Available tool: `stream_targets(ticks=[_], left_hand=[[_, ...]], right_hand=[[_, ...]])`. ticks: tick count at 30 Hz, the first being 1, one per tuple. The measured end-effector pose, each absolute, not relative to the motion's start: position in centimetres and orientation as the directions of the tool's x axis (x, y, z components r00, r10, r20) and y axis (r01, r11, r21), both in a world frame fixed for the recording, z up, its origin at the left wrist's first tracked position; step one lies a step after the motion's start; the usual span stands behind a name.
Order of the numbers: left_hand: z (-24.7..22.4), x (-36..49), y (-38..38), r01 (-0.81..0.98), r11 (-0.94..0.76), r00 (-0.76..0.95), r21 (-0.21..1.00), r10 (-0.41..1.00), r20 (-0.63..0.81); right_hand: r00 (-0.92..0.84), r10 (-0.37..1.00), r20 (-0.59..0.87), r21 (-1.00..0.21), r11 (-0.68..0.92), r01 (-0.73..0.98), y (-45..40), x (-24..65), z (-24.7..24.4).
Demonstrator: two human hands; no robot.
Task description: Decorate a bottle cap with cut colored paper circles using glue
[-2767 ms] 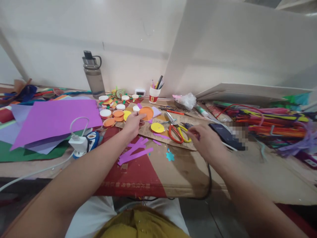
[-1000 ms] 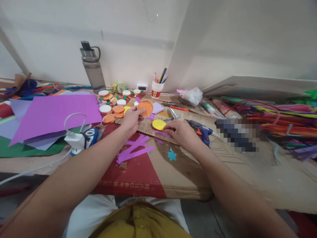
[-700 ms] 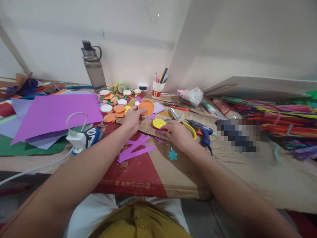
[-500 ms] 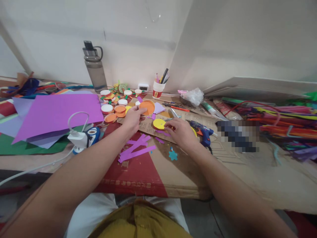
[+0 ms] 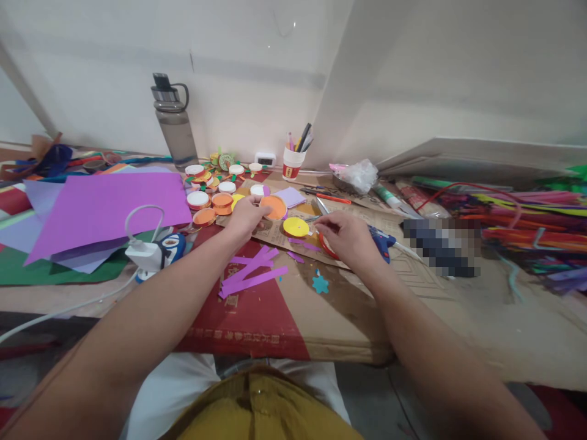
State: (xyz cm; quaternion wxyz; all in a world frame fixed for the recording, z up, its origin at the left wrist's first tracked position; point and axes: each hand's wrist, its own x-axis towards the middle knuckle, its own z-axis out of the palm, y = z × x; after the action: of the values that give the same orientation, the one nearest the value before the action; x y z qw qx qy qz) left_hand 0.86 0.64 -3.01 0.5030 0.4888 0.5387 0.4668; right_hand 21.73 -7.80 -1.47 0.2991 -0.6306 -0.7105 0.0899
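My left hand [image 5: 249,217] grips the edge of an orange disc [image 5: 274,208] between thumb and fingers, above the cardboard. To its right a yellow disc [image 5: 296,227] lies on the cardboard. My right hand [image 5: 345,235] is beside the yellow disc, thumb and fingertips close together on a tiny pale piece too small to name. A red-rimmed round item is partly hidden under that hand. Purple paper strips [image 5: 255,278] and a teal star-like cutout [image 5: 320,283] lie nearer me. Several orange and white round pieces [image 5: 222,203] stand left of the orange disc.
Purple sheets [image 5: 119,201] and a white plug with its cable [image 5: 145,256] are at the left. Behind stand a water bottle [image 5: 177,131] and a cup of pens [image 5: 293,164]. A blue glue gun [image 5: 383,241] and bundled colourful strips [image 5: 527,214] lie right.
My right hand has moved slightly right, away from the yellow disc, which now shows fully. The orange disc in my left hand has come slightly lower and tilted. The red-rimmed item now shows.
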Motion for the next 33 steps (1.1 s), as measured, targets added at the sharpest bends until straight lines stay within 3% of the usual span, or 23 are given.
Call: stream_targets(ticks=[9, 13, 18, 24, 33], left_hand=[[-3.7, 0.6, 1.1, 0.144, 0.095, 0.019, 0.985, 0.995, -0.098], [-3.3, 0.7, 0.9, 0.155, 0.099, -0.003, 0.983, 0.995, -0.100], [-3.3, 0.8, 0.9, 0.046, 0.073, -0.033, 0.996, 0.997, -0.071], [-3.0, 0.9, 0.9, -0.126, 0.039, -0.010, 0.991, 0.999, -0.041], [-2.3, 0.9, 0.3, -0.334, 0.094, 0.124, 0.938, 0.991, -0.056]], right_hand=[[-0.087, 0.957, 0.276, -0.530, 0.227, 0.817, -8.2, 21.7, -1.0], [-0.254, 0.953, 0.166, -0.543, 0.303, 0.783, -8.9, 21.2, -0.6], [-0.376, 0.924, 0.075, -0.484, 0.363, 0.796, -9.6, 20.1, -0.6], [-0.343, 0.939, 0.035, -0.375, 0.330, 0.866, -9.9, 19.4, -1.8], [-0.243, 0.965, -0.097, -0.367, 0.193, 0.910, -10.4, 18.4, -1.4]])
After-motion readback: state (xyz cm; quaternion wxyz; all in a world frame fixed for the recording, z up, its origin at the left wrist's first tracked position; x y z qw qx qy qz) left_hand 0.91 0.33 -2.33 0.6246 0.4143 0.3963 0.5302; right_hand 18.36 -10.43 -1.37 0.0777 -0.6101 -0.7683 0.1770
